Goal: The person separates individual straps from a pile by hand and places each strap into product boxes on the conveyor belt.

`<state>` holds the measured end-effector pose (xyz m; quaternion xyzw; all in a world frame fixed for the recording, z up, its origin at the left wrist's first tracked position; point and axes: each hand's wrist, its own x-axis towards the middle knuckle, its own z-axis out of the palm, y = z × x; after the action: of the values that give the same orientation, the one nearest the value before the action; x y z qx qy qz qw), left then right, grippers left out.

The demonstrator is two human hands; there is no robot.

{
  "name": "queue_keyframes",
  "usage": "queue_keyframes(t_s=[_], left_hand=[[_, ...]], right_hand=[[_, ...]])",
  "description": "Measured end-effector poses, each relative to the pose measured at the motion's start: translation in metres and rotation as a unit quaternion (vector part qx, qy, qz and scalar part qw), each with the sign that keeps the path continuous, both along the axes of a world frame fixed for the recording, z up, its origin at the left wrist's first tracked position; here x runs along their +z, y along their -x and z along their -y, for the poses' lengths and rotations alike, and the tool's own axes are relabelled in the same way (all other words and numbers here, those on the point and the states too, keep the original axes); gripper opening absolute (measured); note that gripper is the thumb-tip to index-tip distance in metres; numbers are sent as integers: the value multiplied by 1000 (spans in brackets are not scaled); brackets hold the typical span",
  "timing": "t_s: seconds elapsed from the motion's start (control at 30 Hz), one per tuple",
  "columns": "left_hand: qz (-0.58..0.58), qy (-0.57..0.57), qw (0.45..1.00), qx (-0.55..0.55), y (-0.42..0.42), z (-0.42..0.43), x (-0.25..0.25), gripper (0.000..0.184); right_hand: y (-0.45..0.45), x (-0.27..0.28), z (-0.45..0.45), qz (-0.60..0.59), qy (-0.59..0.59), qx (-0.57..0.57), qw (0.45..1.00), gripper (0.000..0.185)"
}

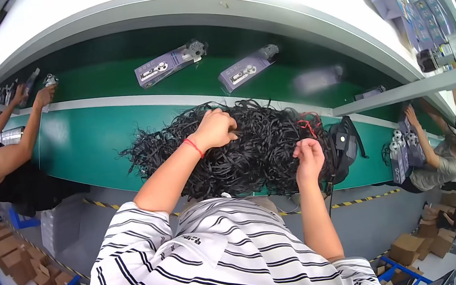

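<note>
A broad heap of thin black straps or cords (267, 151) lies on the green table right in front of me. Over the middle of the heap is my left hand (216, 129), a red string around its wrist; its fingers are curled, and I cannot make out what they hold. My right hand (309, 159) sits at the heap's right side, closed with bent fingers, and anything in them is hidden. Just beyond it, several red strands (310, 123) rest on the black heap.
Purple boxes with round-headed devices (170, 64) (247, 70) lie on the green belt (107, 72) beyond a pale rail; a blurred box (318, 79) lies further right. A black bag (346, 146) stands right of the heap. People work at left (5, 150) and right (440, 156).
</note>
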<state>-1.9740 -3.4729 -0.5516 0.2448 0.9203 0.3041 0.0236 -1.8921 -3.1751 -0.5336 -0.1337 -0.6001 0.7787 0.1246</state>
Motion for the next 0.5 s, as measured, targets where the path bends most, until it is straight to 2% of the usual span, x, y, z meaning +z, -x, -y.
queue_keyframes(t_s=[0.13, 0.23, 0.27, 0.37, 0.5], left_hand=[[-45, 94, 994, -42, 2, -4, -1, 14], [-130, 45, 990, 1, -16, -1, 22, 11], [-131, 49, 990, 2, -16, -2, 30, 11], [-122, -86, 988, 32, -21, -2, 52, 11], [-56, -81, 994, 49, -9, -7, 65, 10]], right_hand=[[-3, 15, 12, -11, -14, 16, 1000, 6], [-5, 25, 15, -9, -47, 37, 998, 7], [1, 25, 15, 4, -45, 47, 998, 7], [12, 27, 22, 23, -37, 68, 997, 7], [39, 27, 33, 19, -51, 107, 993, 7]])
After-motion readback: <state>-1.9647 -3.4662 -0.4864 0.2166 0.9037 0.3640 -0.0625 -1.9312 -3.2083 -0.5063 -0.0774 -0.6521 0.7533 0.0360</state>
